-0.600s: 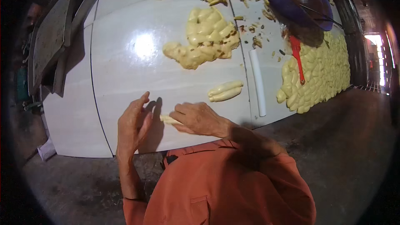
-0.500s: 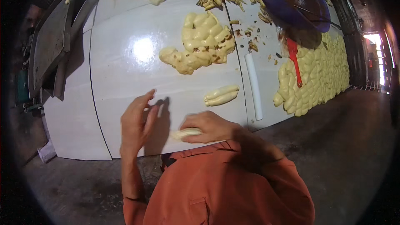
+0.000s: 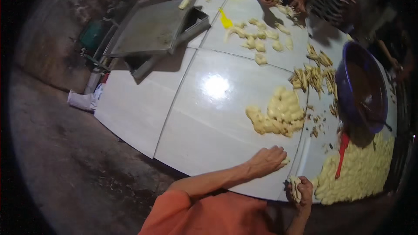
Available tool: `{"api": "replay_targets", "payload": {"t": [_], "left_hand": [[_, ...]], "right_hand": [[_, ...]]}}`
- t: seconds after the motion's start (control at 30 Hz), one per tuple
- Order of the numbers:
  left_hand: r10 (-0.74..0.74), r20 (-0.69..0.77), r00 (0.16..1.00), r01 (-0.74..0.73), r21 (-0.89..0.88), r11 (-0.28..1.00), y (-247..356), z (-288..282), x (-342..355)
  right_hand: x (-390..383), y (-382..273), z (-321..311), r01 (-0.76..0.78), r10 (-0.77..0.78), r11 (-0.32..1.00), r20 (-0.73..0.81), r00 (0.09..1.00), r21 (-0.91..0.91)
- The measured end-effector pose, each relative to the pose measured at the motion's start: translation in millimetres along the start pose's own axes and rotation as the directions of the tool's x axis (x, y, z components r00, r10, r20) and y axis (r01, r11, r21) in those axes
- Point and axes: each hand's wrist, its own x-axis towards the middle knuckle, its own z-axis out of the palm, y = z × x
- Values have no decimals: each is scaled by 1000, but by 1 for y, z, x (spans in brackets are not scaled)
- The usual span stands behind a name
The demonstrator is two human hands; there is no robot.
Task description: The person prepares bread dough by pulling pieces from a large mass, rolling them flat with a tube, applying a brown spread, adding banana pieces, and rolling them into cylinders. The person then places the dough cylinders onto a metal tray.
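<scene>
My left hand [image 3: 267,161] is closed over pale dough near the front right of the white tabletop. Only the end of a dough roll [image 3: 285,161] shows beyond its fingers. Past the table's front edge, my right hand [image 3: 305,191] grips another pale dough roll [image 3: 295,189], held nearly upright. Beyond my left hand lies a lumpy patch of glossy yellow dough pieces [image 3: 281,109], with brown bits along its near side. To the right of my left hand, a smooth white rod [image 3: 303,154] rests on the table.
A broad mass of yellow dough pieces [image 3: 361,169] with a red spatula [image 3: 342,154] covers the right end. Behind stands a purple basin [image 3: 347,89], beside brownish-yellow strips [image 3: 311,78]. Metal trays [image 3: 148,28] are at the left. A co-worker's hands [image 3: 297,1] handle dough at the far side.
The view has turned left. My left hand, open over the table before, is now closed where two dough rolls lay. My right hand has moved rightward and lifted its roll off the table.
</scene>
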Motion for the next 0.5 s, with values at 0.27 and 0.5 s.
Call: {"api": "replay_targets", "payload": {"t": [0.27, 0.5], "left_hand": [[-519, -17, 855, 444, -493, 748, -35, -146, -43], [-664, -476, 576, 580, -333, 743, -166, -356, -126]], "right_hand": [[71, -55, 155, 188, -184, 906, 45, 982, -380], [180, -61, 398, 363, -190, 810, 379, 905, -460]]}}
